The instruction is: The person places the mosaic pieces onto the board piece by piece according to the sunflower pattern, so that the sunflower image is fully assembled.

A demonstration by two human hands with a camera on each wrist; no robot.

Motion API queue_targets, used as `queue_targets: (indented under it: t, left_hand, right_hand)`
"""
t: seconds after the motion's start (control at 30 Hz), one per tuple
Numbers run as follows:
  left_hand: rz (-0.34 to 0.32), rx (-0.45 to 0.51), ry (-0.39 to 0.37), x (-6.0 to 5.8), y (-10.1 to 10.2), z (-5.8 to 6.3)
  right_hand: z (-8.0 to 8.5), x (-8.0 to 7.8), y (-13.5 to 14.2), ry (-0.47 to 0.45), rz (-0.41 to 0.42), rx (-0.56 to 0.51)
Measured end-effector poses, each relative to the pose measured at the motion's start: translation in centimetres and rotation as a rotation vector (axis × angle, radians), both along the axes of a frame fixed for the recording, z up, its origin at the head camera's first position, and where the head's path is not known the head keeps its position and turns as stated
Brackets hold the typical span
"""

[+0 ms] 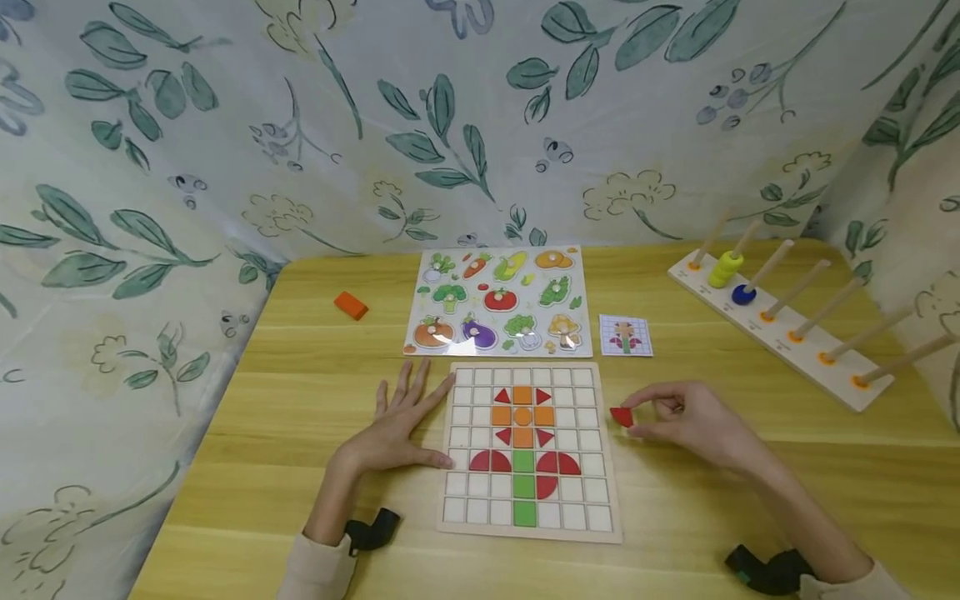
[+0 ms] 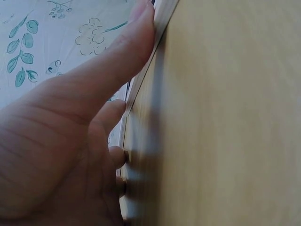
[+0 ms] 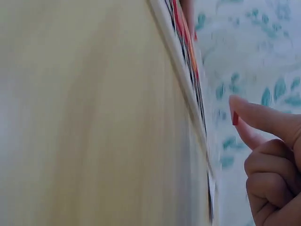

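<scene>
A wooden grid board [image 1: 615, 508] lies flat on the table, with orange, red and green pieces set in a flower pattern. My left hand [image 1: 390, 436] is spread at its left side, thumb and index finger touching the edge; in the left wrist view the thumb [image 2: 117, 66] lies along that edge. Just right of the board, my right hand [image 1: 693, 422] pinches a small red quarter-circle piece [image 1: 622, 416] between thumb and index finger. The right wrist view shows that piece edge-on, with the other fingers [image 3: 270, 188] curled in.
Behind the board lies a vegetable knob puzzle [image 1: 498, 321], with a small pattern card [image 1: 626, 336] to its right. An orange block [image 1: 351, 305] sits at the back left. A peg stand [image 1: 780, 333] with yellow and blue beads stands at the right. Patterned fabric [image 1: 480, 125] hangs behind.
</scene>
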State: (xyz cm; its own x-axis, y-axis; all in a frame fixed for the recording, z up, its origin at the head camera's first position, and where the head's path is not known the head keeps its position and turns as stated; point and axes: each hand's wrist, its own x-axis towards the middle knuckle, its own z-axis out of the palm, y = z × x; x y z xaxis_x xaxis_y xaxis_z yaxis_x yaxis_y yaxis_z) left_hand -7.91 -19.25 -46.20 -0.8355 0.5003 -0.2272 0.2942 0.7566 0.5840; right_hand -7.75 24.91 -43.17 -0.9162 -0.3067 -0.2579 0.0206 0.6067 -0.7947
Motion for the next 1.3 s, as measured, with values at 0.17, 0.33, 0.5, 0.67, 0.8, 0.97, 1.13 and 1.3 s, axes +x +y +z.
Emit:
queue_targets:
  t: [0.17, 0.33, 0.5, 0.67, 0.8, 0.97, 1.13, 1.3]
  left_hand:
    - [0.003, 0.008, 0.001, 0.0, -0.2, 0.0]
    - [-0.002, 0.013, 0.001, 0.0, -0.2, -0.1]
    - [0.000, 0.010, 0.001, 0.0, -0.1, 0.0]
    - [0.004, 0.011, -0.002, 0.0, 0.0, 0.0]
    - [0.006, 0.006, -0.004, 0.0, -0.1, 0.0]
    - [0.004, 0.006, -0.004, 0.1, -0.1, 0.0]
    - [0.003, 0.013, 0.000, 0.1, -0.1, -0.1]
    - [0.002, 0.007, 0.003, 0.0, -0.1, 0.0]
  right_hand:
    - [0.3, 1.5, -6.1, -0.035, 0.043, -0.096]
    - [-0.5, 3.0, -10.9, -0.051, 0.115, -0.148]
    - [-1.3, 3.9, -13.5, -0.022, 0.150, -0.140]
    - [-1.7, 4.3, -14.9, 0.013, 0.148, -0.068]
    - [-1.7, 4.4, -15.3, 0.071, 0.150, 0.000]
    - [-1.5, 4.5, -15.3, 0.091, 0.153, 0.019]
    - [-1.6, 4.5, -15.2, 0.089, 0.186, -0.018]
    - [-1.7, 4.4, -15.2, 0.078, 0.192, -0.041]
